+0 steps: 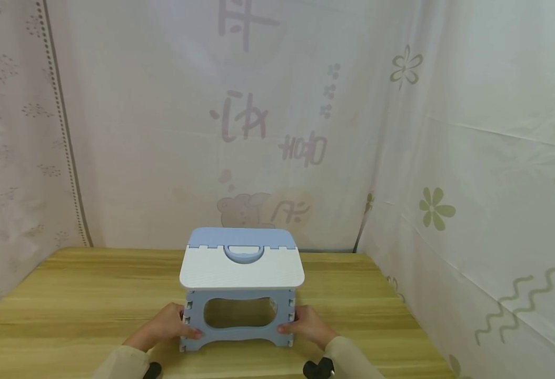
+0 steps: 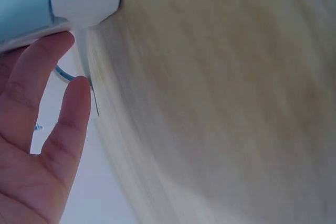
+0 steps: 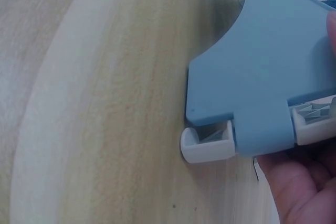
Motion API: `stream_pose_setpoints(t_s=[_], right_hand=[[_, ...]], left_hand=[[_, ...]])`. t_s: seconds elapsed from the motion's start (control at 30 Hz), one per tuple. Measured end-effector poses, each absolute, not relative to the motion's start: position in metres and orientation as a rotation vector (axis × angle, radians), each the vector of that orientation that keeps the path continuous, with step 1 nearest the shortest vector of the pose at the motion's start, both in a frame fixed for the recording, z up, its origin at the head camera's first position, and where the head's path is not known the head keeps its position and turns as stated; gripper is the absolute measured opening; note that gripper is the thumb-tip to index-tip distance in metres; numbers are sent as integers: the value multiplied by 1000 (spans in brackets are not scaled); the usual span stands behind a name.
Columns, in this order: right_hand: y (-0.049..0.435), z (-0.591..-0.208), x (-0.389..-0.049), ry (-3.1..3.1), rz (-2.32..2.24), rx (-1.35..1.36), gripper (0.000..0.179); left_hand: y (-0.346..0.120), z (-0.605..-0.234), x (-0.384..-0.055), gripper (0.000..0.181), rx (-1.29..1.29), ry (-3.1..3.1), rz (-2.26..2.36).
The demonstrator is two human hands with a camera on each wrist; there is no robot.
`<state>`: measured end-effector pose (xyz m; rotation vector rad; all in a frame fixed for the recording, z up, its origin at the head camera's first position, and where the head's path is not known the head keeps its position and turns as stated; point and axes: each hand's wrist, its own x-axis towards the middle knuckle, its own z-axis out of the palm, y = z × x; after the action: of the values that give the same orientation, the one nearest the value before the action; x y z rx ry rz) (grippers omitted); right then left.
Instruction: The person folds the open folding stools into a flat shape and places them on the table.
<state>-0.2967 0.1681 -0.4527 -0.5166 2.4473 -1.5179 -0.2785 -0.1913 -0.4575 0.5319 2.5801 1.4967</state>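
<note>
Stool (image 1: pixel 241 273) stands upright on the table (image 1: pixel 92 295), toward the near edge; left hand (image 1: pixel 169 323) and right hand (image 1: pixel 308 325) grip its opposite sides. Judged light, stiff plastic, best held by those edges.

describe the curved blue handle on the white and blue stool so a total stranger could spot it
At the wood-grain table, find the pale blue and white plastic stool gripped by the left hand and right hand. On its top, a blue strip meets a larger white panel. Midway along that seam sits the curved blue handle, the only rounded loop there.
</note>
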Motion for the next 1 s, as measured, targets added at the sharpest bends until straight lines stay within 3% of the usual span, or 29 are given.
stream_pose_setpoints(t_s=[1.0], right_hand=[[168,-453,-302,2444,-1476,-494,35]], left_hand=[[-193,-459,-282,29,531,2513,1531]])
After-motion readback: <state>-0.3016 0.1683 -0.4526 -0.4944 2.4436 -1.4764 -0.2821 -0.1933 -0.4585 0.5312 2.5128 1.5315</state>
